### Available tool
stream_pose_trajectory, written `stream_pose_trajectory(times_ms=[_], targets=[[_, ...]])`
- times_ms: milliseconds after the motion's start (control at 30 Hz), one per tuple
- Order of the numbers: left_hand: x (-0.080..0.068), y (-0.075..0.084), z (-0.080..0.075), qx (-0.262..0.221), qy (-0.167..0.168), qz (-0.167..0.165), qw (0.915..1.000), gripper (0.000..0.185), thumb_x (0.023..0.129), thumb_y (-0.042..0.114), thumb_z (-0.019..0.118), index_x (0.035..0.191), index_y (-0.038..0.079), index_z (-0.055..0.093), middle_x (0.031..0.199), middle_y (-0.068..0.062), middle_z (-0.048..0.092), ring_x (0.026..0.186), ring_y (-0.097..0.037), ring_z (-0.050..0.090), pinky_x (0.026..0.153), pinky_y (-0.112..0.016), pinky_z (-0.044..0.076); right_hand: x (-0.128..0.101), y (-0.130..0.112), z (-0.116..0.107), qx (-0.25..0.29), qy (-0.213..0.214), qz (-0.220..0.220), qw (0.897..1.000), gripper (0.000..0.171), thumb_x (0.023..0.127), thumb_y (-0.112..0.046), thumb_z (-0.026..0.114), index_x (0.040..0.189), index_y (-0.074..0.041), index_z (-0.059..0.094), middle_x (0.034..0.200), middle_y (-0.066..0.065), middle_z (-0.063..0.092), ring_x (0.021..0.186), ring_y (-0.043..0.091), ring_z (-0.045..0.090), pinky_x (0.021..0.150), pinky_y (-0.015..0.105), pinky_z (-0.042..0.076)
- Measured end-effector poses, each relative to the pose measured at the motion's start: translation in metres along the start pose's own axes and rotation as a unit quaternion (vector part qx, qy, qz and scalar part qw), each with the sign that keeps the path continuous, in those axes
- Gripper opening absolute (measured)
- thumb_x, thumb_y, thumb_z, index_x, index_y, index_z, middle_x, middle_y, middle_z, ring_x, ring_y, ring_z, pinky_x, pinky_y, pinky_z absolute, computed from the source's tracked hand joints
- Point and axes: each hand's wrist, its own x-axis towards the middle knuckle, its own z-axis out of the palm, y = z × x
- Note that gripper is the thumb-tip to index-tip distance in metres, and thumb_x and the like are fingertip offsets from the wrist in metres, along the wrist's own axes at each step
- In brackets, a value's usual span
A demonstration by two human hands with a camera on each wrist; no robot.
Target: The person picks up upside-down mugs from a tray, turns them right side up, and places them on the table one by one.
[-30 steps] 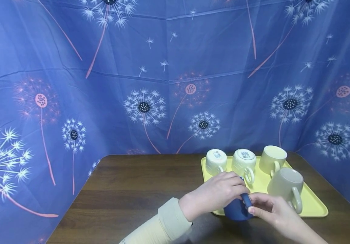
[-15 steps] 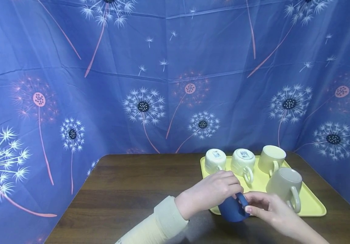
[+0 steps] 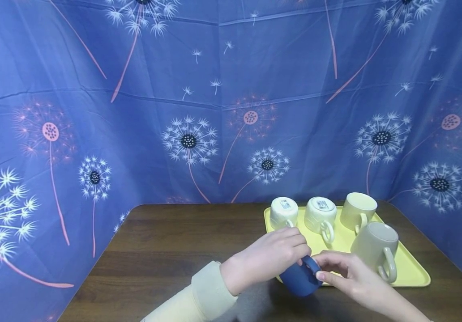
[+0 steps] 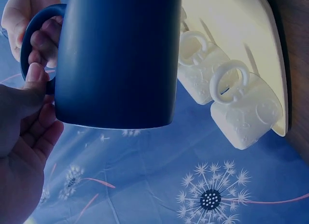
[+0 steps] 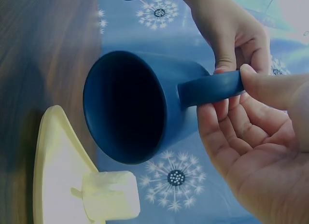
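While held between both hands just off the near left corner of the yellow tray (image 3: 412, 273), dark blue mug (image 3: 300, 279) catalogued as tilted, mouth turned toward the tray, clear of the wooden table (image 3: 182, 241).

Grip: left hand (image 3: 273, 255) curled over the mug's body from the side away from the tray. Right hand (image 3: 345, 275) pinching the mug's handle (image 5: 212, 87) between thumb and fingers, palm otherwise relaxed and half open.

Step in hand, by judgement: mug being turned over or reoriented above the table edge of the tray. Next move likely calls for a steady wrist roll, firm hold on the handle, and a free spot on the tray near its front left corner, clear of neighbouring handles.

Appearance of mug: matte navy glaze, straight tapering wall, plain loop handle, dark interior apparently empty, no markings visible.

On the tray: two white embossed mugs (image 3: 284, 212) (image 3: 321, 214) upside down along the far edge, labels on their bases; pale yellow mug (image 3: 360, 210) upright at the far right; grey-beige mug (image 3: 376, 250) nearer, toward the tray's right side, handle facing the viewer.

Behind the tray: blue dandelion-print cloth (image 3: 215, 112) as backdrop.
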Motion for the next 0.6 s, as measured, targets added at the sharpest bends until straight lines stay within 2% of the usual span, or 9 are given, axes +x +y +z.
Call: stream_pose_trajectory(times_ms=[167, 300, 467, 600], targets=[[-0.004, 0.001, -0.001, -0.002, 0.012, -0.008, 0.9999, 0.009, 0.09, 0.021, 0.062, 0.098, 0.021, 0.066, 0.092, 0.014, 0.06, 0.094, -0.004, 0.05, 0.095, -0.017, 0.037, 0.003, -0.001, 0.002, -0.002, 0.005, -0.022, 1.0, 0.032, 0.083, 0.013, 0.059, 0.11, -0.003, 0.064, 0.097, 0.006, 0.069, 0.086, 0.009, 0.065, 0.071, 0.019, 0.051], [-0.008, 0.002, -0.002, -0.024, 0.024, -0.038, 0.9987, 0.009, 0.089, 0.026, 0.064, 0.096, 0.021, 0.067, 0.09, 0.013, 0.061, 0.09, -0.004, 0.05, 0.09, -0.015, 0.038, 0.007, -0.005, 0.003, -0.022, 0.026, -0.02, 0.999, 0.031, 0.082, 0.012, 0.062, 0.107, -0.005, 0.066, 0.096, 0.004, 0.07, 0.086, 0.008, 0.065, 0.074, 0.017, 0.051], [-0.014, 0.003, -0.007, -0.08, 0.033, -0.081, 0.9929, 0.013, 0.084, 0.024, 0.071, 0.095, 0.019, 0.068, 0.089, 0.011, 0.061, 0.089, -0.003, 0.051, 0.087, -0.013, 0.04, 0.009, -0.011, 0.005, -0.035, 0.054, 0.004, 0.998, 0.029, 0.081, 0.009, 0.065, 0.104, -0.009, 0.068, 0.092, -0.002, 0.07, 0.083, 0.003, 0.064, 0.069, 0.018, 0.051], [-0.017, 0.003, -0.01, -0.113, 0.033, -0.099, 0.9881, 0.016, 0.081, 0.024, 0.074, 0.095, 0.017, 0.068, 0.089, 0.01, 0.062, 0.087, -0.003, 0.053, 0.085, -0.012, 0.041, 0.01, -0.013, 0.007, -0.024, 0.055, -0.004, 0.998, 0.029, 0.082, 0.011, 0.063, 0.104, -0.008, 0.067, 0.093, -0.002, 0.069, 0.082, 0.004, 0.064, 0.068, 0.019, 0.052]])
